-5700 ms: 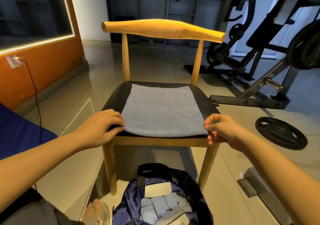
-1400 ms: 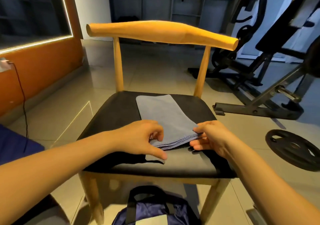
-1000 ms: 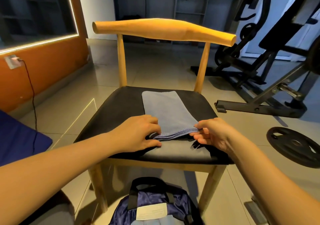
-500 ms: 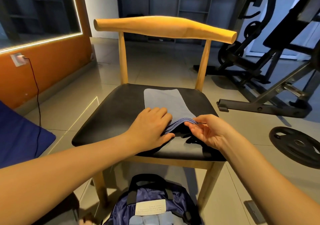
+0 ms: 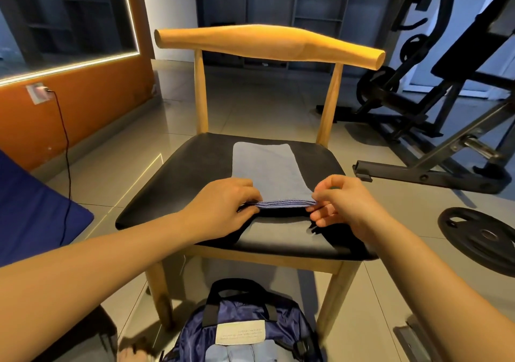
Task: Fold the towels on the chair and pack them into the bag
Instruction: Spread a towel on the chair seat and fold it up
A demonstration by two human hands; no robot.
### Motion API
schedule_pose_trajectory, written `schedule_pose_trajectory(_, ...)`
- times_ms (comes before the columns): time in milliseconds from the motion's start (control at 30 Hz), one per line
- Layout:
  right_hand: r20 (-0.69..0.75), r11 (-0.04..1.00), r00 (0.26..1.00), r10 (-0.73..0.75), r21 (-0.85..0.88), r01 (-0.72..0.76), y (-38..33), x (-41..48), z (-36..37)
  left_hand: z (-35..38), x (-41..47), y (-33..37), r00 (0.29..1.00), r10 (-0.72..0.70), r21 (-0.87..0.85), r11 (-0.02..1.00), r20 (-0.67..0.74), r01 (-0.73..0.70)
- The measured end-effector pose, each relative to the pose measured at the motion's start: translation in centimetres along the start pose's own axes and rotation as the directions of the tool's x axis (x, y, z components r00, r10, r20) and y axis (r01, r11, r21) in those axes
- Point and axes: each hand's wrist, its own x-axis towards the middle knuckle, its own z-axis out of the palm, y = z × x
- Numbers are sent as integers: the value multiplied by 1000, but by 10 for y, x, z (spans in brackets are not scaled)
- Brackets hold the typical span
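A wooden chair (image 5: 200, 183) with a black seat carries one grey towel (image 5: 267, 172). The towel lies on the seat folded into a long strip. Its near end is held between the left hand (image 5: 223, 211) and the right hand (image 5: 345, 202), and the rest runs away from them toward the chair back. The chair stands on a tiled floor (image 5: 250, 105). On the floor, a blue bag (image 5: 239, 314) sits below the hands, a weight plate (image 5: 482, 236) lies right of the right hand, and a blue mat (image 5: 30, 208) lies left of the left hand.
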Motion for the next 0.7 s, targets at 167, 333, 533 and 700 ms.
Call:
schedule_pose_trajectory(167, 121, 537, 787, -605, -667, 516, 4, -7, 7, -4, -1, 0, 996, -65, -117, 990, 61, 72)
schedule_pose_trajectory(333, 411, 222, 681, -606, -735, 641, 16, 0, 35, -10, 1, 2, 987, -76, -143, 985, 143, 96)
schedule_pose_trajectory(533, 418, 328, 710, -567, -675, 660, 17, 7, 33, -18, -5, -3, 962, -138, -145, 974, 237, 176)
schedule_pose_trajectory(700, 437, 417, 745, -503, -632, 653, 17, 11, 21, -21, -18, -8, 970, -94, 65, 995, 222, 81)
